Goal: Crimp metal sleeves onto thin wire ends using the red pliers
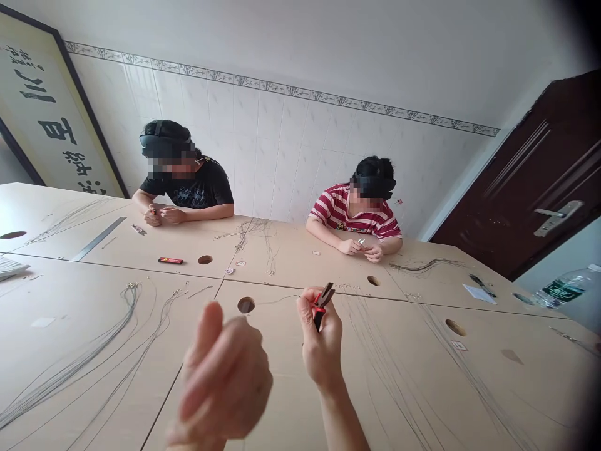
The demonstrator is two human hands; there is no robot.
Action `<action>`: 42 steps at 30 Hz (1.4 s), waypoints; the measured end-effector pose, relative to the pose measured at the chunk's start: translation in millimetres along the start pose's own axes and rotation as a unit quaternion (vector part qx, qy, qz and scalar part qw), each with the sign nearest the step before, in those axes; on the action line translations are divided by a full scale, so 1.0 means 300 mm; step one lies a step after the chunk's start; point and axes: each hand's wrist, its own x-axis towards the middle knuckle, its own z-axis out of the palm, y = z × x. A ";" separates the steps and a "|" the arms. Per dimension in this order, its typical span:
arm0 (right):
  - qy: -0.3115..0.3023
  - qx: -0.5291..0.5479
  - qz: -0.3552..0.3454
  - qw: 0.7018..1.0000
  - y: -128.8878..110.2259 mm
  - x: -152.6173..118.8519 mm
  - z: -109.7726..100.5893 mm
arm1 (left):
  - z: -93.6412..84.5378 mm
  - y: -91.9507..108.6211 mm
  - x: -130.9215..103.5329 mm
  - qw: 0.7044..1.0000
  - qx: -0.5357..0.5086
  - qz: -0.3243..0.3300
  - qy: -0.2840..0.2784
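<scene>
Head view: left hand [225, 382] blurred; pliers [322, 303] half-hidden in right hand [322, 344].

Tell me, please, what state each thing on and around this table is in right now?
Pliers: held upright in the right hand, tips closed.
Left hand: raised, blurred, holds nothing visible.
Thin wire: runs from the pliers tips across the table.
Wire bundle: lying loose on the table.
Door: closed.
Water bottle: lying on its side.
</scene>
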 end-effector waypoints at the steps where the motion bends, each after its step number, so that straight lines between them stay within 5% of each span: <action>1: 0.010 0.006 0.000 1.000 0.001 -0.008 0.004 | 0.001 0.018 -0.001 0.996 -0.013 0.053 0.066; 3: 0.027 0.020 0.000 0.999 0.006 -0.023 0.010 | 0.007 0.059 0.001 0.965 -0.079 0.202 0.147; 6: 0.048 0.035 -0.008 0.998 0.018 -0.045 0.016 | 0.024 0.122 0.010 0.886 -0.229 0.387 0.111; 9: 0.062 0.037 -0.038 0.997 0.025 -0.072 0.018 | 0.027 0.164 0.014 0.841 -0.314 0.437 0.055; 15: 0.030 0.024 -0.113 0.993 -0.002 -0.152 0.007 | -0.035 0.182 0.012 0.823 -0.253 0.469 0.199; 20: -0.031 0.026 -0.131 0.991 -0.023 -0.216 -0.004 | -0.086 0.153 0.034 0.833 -0.178 0.441 0.281; 30: -0.100 0.031 -0.116 0.988 -0.030 -0.202 0.000 | -0.153 0.052 0.101 0.913 0.048 0.266 0.305; 36: -0.080 0.044 -0.145 0.985 -0.058 -0.123 0.008 | -0.099 -0.012 0.089 0.955 0.207 0.070 0.200; 42: -0.042 0.034 -0.155 0.986 -0.056 -0.044 -0.004 | -0.022 -0.065 0.029 0.980 0.171 0.011 0.103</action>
